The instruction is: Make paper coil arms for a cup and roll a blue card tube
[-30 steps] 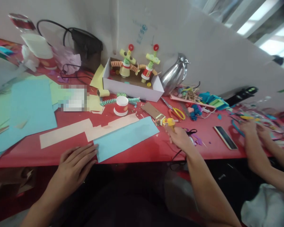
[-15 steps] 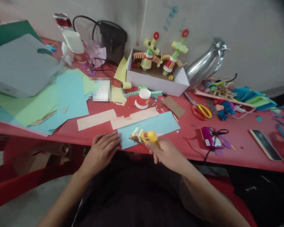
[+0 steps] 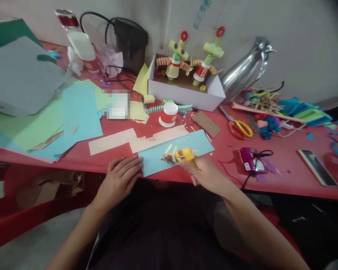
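My right hand [image 3: 204, 172] is wrapped round the handle of a yellow glue gun [image 3: 183, 154]. The gun's dark nozzle points left, over a strip of blue paper [image 3: 154, 165]. A pale glue stick sticks out of its back end. My left hand [image 3: 124, 174] lies flat at the table's front edge, its fingertips at the left end of the blue strip. Behind the strip lie torn pink paper pieces [image 3: 112, 141]. Farther back stands a small red and white paper cup [image 3: 169, 115] with folded green paper strips beside it.
Two paper-cup figures stand in a white box [image 3: 183, 92]. A metal jug [image 3: 245, 65] leans at the wall. Scissors [image 3: 240, 127], a purple power box [image 3: 252, 159] and a phone [image 3: 317, 167] lie to the right. Coloured sheets [image 3: 81, 108] pile up on the left.
My right hand has moved the glue gun a little to the right and away from me along the blue strip. My left hand stays at the strip's left end.
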`<state>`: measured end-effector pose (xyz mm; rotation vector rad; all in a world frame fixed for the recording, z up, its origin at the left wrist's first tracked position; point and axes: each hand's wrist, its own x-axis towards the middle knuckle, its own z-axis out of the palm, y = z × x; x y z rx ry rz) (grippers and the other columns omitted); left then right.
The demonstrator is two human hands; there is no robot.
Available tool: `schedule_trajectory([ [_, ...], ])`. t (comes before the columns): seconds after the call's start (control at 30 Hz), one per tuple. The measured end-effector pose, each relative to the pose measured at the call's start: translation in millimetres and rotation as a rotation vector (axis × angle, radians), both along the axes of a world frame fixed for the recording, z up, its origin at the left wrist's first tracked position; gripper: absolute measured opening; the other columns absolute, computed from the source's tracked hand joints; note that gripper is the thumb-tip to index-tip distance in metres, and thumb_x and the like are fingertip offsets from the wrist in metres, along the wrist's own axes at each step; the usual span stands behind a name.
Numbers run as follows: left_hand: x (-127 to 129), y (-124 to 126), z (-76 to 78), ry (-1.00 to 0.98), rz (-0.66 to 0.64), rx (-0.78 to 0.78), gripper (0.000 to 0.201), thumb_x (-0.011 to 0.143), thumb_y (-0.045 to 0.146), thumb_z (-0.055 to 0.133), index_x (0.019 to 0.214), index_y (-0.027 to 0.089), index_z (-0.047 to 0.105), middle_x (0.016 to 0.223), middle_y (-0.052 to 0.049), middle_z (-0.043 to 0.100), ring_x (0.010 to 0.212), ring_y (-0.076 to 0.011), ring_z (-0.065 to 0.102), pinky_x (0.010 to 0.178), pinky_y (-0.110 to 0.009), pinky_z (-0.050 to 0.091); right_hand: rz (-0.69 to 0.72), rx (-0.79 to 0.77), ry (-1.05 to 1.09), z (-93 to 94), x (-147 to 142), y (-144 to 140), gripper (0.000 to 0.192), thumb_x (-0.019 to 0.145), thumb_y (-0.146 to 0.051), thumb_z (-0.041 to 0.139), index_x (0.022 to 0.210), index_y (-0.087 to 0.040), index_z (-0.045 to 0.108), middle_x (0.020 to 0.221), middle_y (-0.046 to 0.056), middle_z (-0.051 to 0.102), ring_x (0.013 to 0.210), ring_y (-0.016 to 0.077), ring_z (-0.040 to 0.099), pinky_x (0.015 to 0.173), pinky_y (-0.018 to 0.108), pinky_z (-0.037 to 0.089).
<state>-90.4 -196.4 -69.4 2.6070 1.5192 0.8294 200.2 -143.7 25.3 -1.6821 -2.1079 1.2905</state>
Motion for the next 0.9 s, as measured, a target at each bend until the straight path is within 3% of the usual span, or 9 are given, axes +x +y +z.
schedule_trajectory([
  [0.47,-3.5,6.1,-3.9,0.017,-0.009,0.045,0.035,0.091,0.023,0.059,0.126,0.027,0.058,0.133,-0.007,0.065,0.124,-0.0265,0.06,0.106,-0.046,0.037,-0.233,0.071,-0.086,-9.3,75.9,21.6,0.059,0.088,-0.076,0.038,0.076,-0.02,0.054,0.046,-0.001,0.058,0.044,0.016,0.059,0.051,0.027,0.042],
  [0.57,-3.0,6.0,-3.5,0.014,-0.004,0.036,0.036,0.091,0.023,0.059,0.127,0.027,0.058,0.133,-0.007,0.065,0.124,-0.0272,0.059,0.106,-0.047,0.037,-0.247,0.058,-0.019,-2.7,70.3,13.4,0.059,0.089,-0.073,0.039,0.088,-0.018,0.059,0.049,0.0,0.061,0.045,0.0158,0.06,0.05,0.027,0.042],
  [0.67,-2.3,5.0,-2.3,0.009,0.0,0.023,0.037,0.09,0.023,0.06,0.127,0.027,0.058,0.133,-0.007,0.065,0.125,-0.0274,0.059,0.106,-0.047,0.038,-0.156,-0.025,0.11,4.9,50.7,2.2,0.057,0.09,-0.07,0.043,0.097,-0.016,0.061,0.054,0.001,0.063,0.047,0.0149,0.06,0.051,0.026,0.042],
  [0.9,-0.6,2.5,-0.4,0.005,0.0,-0.011,0.034,0.091,0.021,0.059,0.125,0.025,0.059,0.134,-0.007,0.065,0.124,-0.0265,0.059,0.104,-0.046,0.038,-0.041,-0.126,0.251,-0.7,17.2,-2.3,0.057,0.09,-0.071,0.041,0.09,-0.016,0.057,0.051,-0.004,0.053,0.045,0.0111,0.052,0.054,0.026,0.043],
])
